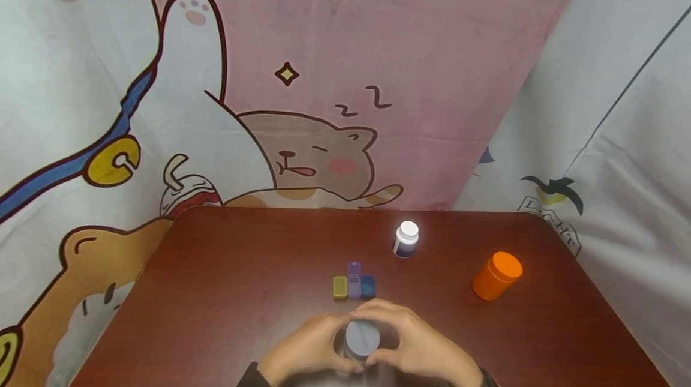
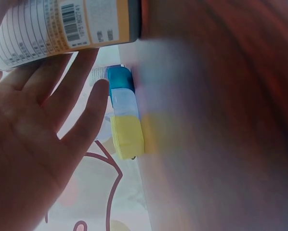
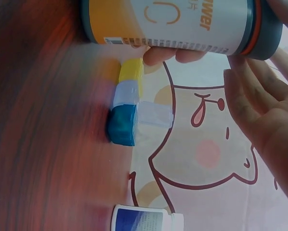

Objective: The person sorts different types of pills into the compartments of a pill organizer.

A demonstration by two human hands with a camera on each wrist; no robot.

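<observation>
Between both hands stands a supplement bottle (image 3: 182,24) with a white and orange label bearing a large C, upright on the table and topped by a grey cap (image 1: 362,338). My left hand (image 1: 310,345) curls round the bottle's side, its fingers behind the label in the left wrist view. The right hand (image 1: 426,345) holds the cap, fingers at the far side and thumb at the near side. Just beyond the hands lies a small pill box with yellow (image 1: 340,287), purple (image 1: 354,288) and blue (image 1: 368,287) compartments; the purple lid (image 1: 354,269) stands raised.
A small white bottle (image 1: 406,240) with a dark blue label stands farther back, right of the pill box. To the right is an orange jar (image 1: 497,276). The dark red table (image 1: 243,255) ends at a cartoon-printed cloth (image 1: 432,75).
</observation>
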